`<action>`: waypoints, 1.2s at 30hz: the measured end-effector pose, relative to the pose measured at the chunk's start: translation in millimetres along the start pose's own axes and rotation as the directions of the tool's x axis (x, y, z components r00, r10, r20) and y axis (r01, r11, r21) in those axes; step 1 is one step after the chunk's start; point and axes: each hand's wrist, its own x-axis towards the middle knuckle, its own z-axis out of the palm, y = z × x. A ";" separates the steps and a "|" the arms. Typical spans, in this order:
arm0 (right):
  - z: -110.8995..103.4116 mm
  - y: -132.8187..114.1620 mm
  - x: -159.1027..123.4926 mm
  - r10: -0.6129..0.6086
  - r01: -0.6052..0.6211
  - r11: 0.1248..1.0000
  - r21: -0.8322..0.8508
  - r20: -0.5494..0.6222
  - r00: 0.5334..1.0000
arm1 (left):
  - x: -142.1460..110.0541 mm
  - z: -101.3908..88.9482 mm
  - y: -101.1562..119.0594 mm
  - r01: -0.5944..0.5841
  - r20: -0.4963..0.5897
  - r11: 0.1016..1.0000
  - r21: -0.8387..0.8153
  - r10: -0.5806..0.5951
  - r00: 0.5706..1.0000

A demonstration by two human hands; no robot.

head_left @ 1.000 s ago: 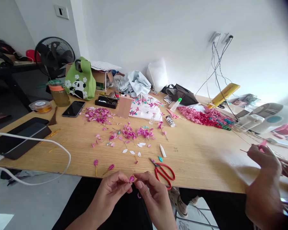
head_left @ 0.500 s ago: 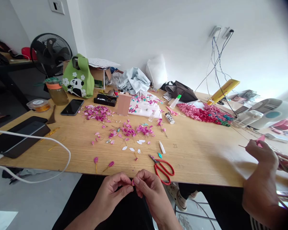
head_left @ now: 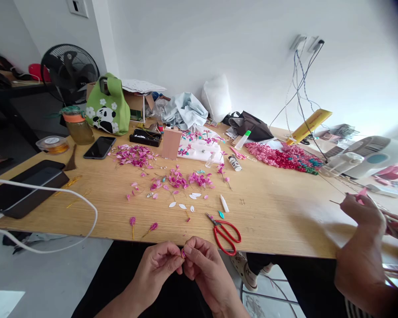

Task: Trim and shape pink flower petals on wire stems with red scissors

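Observation:
My left hand (head_left: 159, 267) and my right hand (head_left: 204, 265) meet just below the front edge of the wooden table (head_left: 278, 216), fingertips pinched together on a small pink petal piece (head_left: 183, 253). Red-handled scissors (head_left: 226, 230) lie on the table right beside my right hand. Two pink petals on thin stems (head_left: 142, 224) rest near the edge to the left. Loose pink and white petals (head_left: 179, 185) are scattered further in.
Another person's hand (head_left: 363, 212) at the right holds a pink piece on wire. A black tablet (head_left: 23, 187) and white cable (head_left: 69, 198) lie at left, with a phone (head_left: 99, 147), jar (head_left: 77, 126), panda bag (head_left: 108, 106) and fan (head_left: 69, 73). A pile of pink flowers (head_left: 281, 158) sits at back right.
My hands have drawn slightly down and closer to me, still pinching the petal. The view shifted a little. The other person's hand rose slightly.

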 end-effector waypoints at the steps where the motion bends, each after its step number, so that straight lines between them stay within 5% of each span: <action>1: -0.6 0.6 0.4 -0.003 0.003 1.000 -0.008 -0.005 1.000 | 0.1 0.3 -0.3 0.007 0.006 1.000 -0.014 -0.007 1.000; 5: -5.1 0.1 -0.3 -0.032 0.032 0.991 -0.130 -0.001 0.999 | 1.2 -2.6 1.7 0.057 0.055 0.997 -0.060 -0.053 0.997; 8: -10.4 -7.8 0.0 -0.045 0.046 0.921 -0.387 0.013 0.999 | 1.9 -7.5 1.2 0.111 0.076 0.990 -0.090 -0.105 0.992; 10: -15.0 -15.5 3.5 -0.142 0.106 0.768 -0.631 -0.007 0.990 | 1.8 -10.3 -2.0 0.146 0.050 0.985 -0.091 -0.142 0.989; 12: -20.2 -22.0 10.5 -0.361 0.182 0.489 -0.853 -0.008 0.932 | 1.5 -11.5 -6.1 0.165 0.018 0.979 -0.122 -0.164 0.986; 14: -25.6 -25.0 20.0 -0.502 0.213 0.202 -0.956 0.086 0.861 | 1.3 -11.4 -8.9 0.171 0.012 0.963 -0.207 -0.172 0.985; 16: -30.3 -24.0 30.0 -0.498 0.240 0.001 -0.971 0.208 0.842 | 1.4 -10.6 -8.9 0.174 0.016 0.937 -0.305 -0.177 0.984; 19: -35.3 -17.8 41.9 -0.449 0.277 -0.175 -0.945 0.327 0.831 | 1.6 -10.2 -5.1 0.179 0.031 0.894 -0.410 -0.182 0.983; 23: -37.4 -11.7 48.3 -0.455 0.284 -0.270 -0.920 0.382 0.805 | 1.5 -11.3 -0.2 0.178 0.028 0.862 -0.475 -0.187 0.982; 26: -34.1 -13.6 45.3 -0.503 0.328 -0.214 -0.920 0.391 0.770 | 2.2 -12.9 2.5 0.142 -0.007 0.869 -0.474 -0.165 0.986; 30: -23.1 -21.9 33.4 -0.663 0.427 0.109 -0.898 0.255 0.704 | 6.5 -14.5 7.7 0.024 -0.146 0.906 -0.423 -0.094 0.985; 32: -16.9 -25.1 26.3 -0.659 0.438 0.325 -0.838 0.132 0.741 | 9.6 -13.9 10.3 -0.056 -0.237 0.929 -0.365 -0.035 0.971; 36: -5.8 -23.5 15.5 -0.420 0.328 0.775 -0.541 -0.052 0.906 | 15.7 -8.7 13.3 -0.186 -0.339 0.972 -0.147 0.127 0.932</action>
